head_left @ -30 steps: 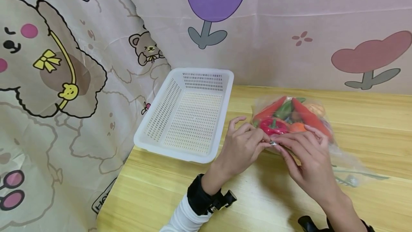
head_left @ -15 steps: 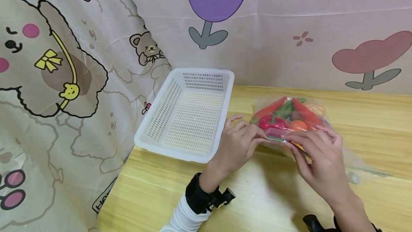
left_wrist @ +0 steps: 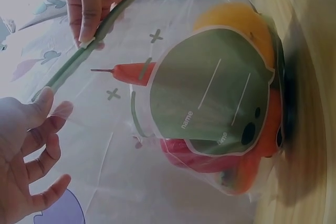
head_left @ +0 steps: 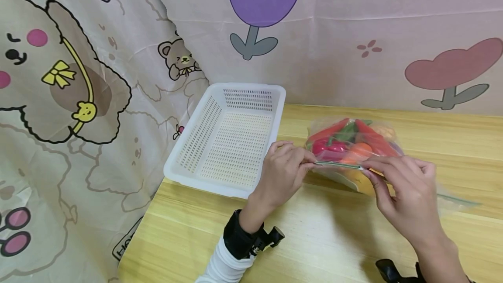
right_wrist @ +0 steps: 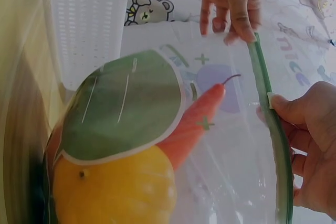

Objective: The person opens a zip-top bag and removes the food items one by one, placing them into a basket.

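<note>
A clear zip bag [left_wrist: 210,93] with a green label and green zip strip stands on the table, full of vegetables. Through its plastic I see a purplish-red pepper [head_left: 328,148], red carrot-like pieces [head_left: 375,136], a small orange round one [head_left: 360,148] and a yellow pumpkin-like one [right_wrist: 115,187]. My left hand [head_left: 280,171] pinches the left end of the zip strip between thumb and forefinger. Farther right along the strip, my right hand [head_left: 408,195] pinches the small white zip slider [right_wrist: 271,100] with thumb and finger.
A white perforated plastic basket [head_left: 235,143] stands on the wooden table [head_left: 188,230], left of the bag. Behind the table hangs a printed cloth [head_left: 334,56]. A second piece of clear plastic with a green strip [head_left: 457,200] lies to the right.
My right hand has slid rightward along the zip strip with the slider, away from my left hand. The left hand has shifted slightly left, and more green strip shows between them.
</note>
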The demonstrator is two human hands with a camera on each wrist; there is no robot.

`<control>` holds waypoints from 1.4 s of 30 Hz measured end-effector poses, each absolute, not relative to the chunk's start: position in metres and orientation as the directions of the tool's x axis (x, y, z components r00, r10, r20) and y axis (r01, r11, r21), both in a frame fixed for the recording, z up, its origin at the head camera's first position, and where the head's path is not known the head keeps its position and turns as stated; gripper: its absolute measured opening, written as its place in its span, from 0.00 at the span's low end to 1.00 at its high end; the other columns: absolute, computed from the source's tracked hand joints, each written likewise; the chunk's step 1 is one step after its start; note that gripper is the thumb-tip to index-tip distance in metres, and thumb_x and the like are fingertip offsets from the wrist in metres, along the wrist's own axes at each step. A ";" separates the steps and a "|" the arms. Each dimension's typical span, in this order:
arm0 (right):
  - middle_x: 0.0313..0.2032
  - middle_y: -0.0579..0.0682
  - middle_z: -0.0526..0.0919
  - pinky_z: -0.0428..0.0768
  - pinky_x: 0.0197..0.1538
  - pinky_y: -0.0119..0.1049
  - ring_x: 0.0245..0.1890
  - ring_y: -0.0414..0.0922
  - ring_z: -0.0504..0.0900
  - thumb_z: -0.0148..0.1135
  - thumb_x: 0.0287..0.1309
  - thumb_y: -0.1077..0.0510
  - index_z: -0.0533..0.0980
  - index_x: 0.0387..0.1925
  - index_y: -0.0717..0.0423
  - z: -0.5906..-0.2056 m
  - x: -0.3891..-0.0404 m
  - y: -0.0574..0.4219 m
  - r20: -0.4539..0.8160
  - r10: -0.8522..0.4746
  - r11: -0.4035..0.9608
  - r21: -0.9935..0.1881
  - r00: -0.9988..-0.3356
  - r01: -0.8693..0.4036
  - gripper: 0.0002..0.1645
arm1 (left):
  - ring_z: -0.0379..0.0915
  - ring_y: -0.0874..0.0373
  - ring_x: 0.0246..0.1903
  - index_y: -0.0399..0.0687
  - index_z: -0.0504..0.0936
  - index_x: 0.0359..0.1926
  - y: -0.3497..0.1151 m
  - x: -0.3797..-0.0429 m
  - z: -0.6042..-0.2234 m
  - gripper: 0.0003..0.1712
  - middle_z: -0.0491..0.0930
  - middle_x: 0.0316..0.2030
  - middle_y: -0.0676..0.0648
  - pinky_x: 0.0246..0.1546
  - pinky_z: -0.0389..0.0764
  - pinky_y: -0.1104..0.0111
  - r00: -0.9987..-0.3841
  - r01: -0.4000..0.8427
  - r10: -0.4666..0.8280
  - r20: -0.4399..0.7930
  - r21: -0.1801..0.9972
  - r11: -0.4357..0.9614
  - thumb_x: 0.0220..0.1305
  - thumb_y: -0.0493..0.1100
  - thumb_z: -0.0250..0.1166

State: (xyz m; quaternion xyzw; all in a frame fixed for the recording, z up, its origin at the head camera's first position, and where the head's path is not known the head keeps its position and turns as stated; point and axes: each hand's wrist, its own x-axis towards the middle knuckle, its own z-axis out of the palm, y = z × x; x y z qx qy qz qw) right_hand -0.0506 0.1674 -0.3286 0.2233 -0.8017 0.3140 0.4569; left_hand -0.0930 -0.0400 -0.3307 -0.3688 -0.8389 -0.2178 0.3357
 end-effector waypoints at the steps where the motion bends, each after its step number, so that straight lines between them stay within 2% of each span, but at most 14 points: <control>1: 0.20 0.54 0.81 0.53 0.42 0.31 0.28 0.38 0.70 0.52 0.64 0.43 0.80 0.22 0.64 -0.328 -0.051 0.168 0.875 -0.068 0.705 -0.298 -0.480 -0.643 0.29 | 0.77 0.65 0.28 0.49 0.77 0.31 -0.041 -0.093 -0.331 0.08 0.84 0.29 0.57 0.51 0.74 0.68 -0.501 0.765 0.469 0.727 0.119 0.632 0.55 0.46 0.66; 6: 0.19 0.55 0.80 0.51 0.40 0.30 0.24 0.40 0.67 0.51 0.64 0.43 0.80 0.22 0.64 -0.327 -0.051 0.171 0.881 -0.055 0.714 -0.295 -0.471 -0.635 0.30 | 0.76 0.65 0.27 0.48 0.76 0.32 -0.043 -0.095 -0.331 0.08 0.84 0.30 0.56 0.49 0.74 0.70 -0.505 0.767 0.461 0.730 0.135 0.628 0.55 0.46 0.66; 13: 0.19 0.57 0.80 0.50 0.40 0.30 0.25 0.38 0.67 0.51 0.64 0.42 0.80 0.21 0.65 -0.327 -0.052 0.177 0.882 -0.040 0.716 -0.303 -0.470 -0.629 0.31 | 0.78 0.64 0.29 0.47 0.77 0.31 -0.046 -0.097 -0.332 0.08 0.85 0.29 0.55 0.39 0.74 0.71 -0.513 0.761 0.448 0.732 0.147 0.632 0.54 0.46 0.66; 20: 0.19 0.59 0.79 0.48 0.42 0.29 0.27 0.33 0.67 0.51 0.63 0.41 0.79 0.21 0.65 -0.327 -0.051 0.185 0.881 -0.004 0.730 -0.321 -0.473 -0.604 0.32 | 0.77 0.63 0.27 0.46 0.77 0.32 -0.050 -0.100 -0.332 0.08 0.85 0.29 0.54 0.42 0.75 0.70 -0.527 0.754 0.435 0.730 0.165 0.636 0.55 0.45 0.65; 26: 0.20 0.59 0.78 0.47 0.42 0.29 0.27 0.32 0.66 0.51 0.63 0.40 0.79 0.21 0.65 -0.325 -0.051 0.191 0.881 0.015 0.749 -0.324 -0.474 -0.578 0.33 | 0.73 0.63 0.24 0.45 0.77 0.32 -0.055 -0.101 -0.330 0.08 0.85 0.30 0.54 0.42 0.74 0.70 -0.564 0.735 0.419 0.712 0.201 0.648 0.56 0.44 0.64; 31: 0.20 0.60 0.78 0.46 0.42 0.29 0.27 0.31 0.64 0.51 0.63 0.39 0.79 0.22 0.66 -0.325 -0.051 0.196 0.878 0.035 0.765 -0.330 -0.477 -0.553 0.34 | 0.68 0.63 0.22 0.45 0.77 0.32 -0.057 -0.102 -0.330 0.09 0.85 0.30 0.54 0.41 0.74 0.70 -0.568 0.731 0.401 0.719 0.216 0.648 0.54 0.44 0.66; 35: 0.19 0.61 0.76 0.46 0.43 0.29 0.31 0.24 0.64 0.51 0.62 0.38 0.79 0.21 0.67 -0.323 -0.050 0.199 0.880 0.057 0.769 -0.340 -0.472 -0.541 0.35 | 0.65 0.62 0.21 0.44 0.77 0.32 -0.058 -0.103 -0.329 0.09 0.85 0.29 0.53 0.40 0.73 0.70 -0.569 0.729 0.395 0.722 0.220 0.648 0.54 0.44 0.66; 39: 0.19 0.57 0.77 0.45 0.44 0.28 0.37 0.16 0.62 0.52 0.61 0.38 0.78 0.21 0.69 -0.320 -0.048 0.202 0.880 0.085 0.766 -0.358 -0.468 -0.534 0.36 | 0.69 0.62 0.21 0.44 0.78 0.32 -0.059 -0.104 -0.328 0.08 0.84 0.27 0.53 0.41 0.75 0.69 -0.581 0.720 0.389 0.715 0.228 0.655 0.55 0.44 0.66; 42: 0.19 0.49 0.79 0.46 0.45 0.27 0.38 0.15 0.62 0.53 0.60 0.37 0.77 0.20 0.69 -0.319 -0.048 0.205 0.883 0.110 0.761 -0.370 -0.456 -0.533 0.36 | 0.71 0.62 0.23 0.44 0.78 0.32 -0.060 -0.104 -0.328 0.08 0.84 0.26 0.52 0.42 0.75 0.67 -0.589 0.714 0.385 0.710 0.234 0.660 0.54 0.43 0.66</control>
